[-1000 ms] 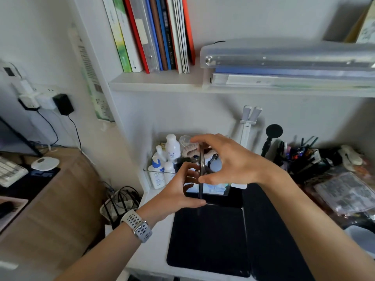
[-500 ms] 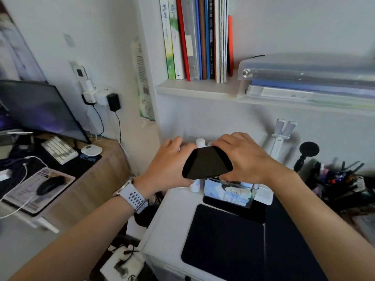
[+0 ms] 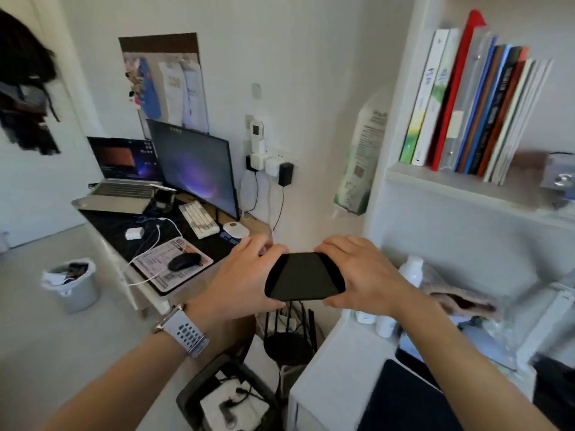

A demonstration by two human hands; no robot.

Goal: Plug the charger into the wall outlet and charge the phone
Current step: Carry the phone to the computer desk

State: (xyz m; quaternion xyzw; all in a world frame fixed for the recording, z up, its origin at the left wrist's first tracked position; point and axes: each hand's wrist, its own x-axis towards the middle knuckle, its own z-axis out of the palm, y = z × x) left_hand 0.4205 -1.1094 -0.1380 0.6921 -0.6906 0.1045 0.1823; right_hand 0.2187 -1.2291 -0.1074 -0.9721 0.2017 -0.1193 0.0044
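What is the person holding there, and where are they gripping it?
A dark phone, held flat between both hands: the left hand grips its left end, the right hand its right end.

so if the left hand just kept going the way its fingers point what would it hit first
Probably the white puck-shaped device on the wooden desk, just beyond the left hand, which grips the phone together with the right hand. Depth is unclear, so it might pass above it.

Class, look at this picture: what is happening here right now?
A person holds a dark phone flat between the left hand and the right hand, with no cable in it. A white charger and its cable lie on the desk to the left. The wall outlet behind the desk already carries several plugs.
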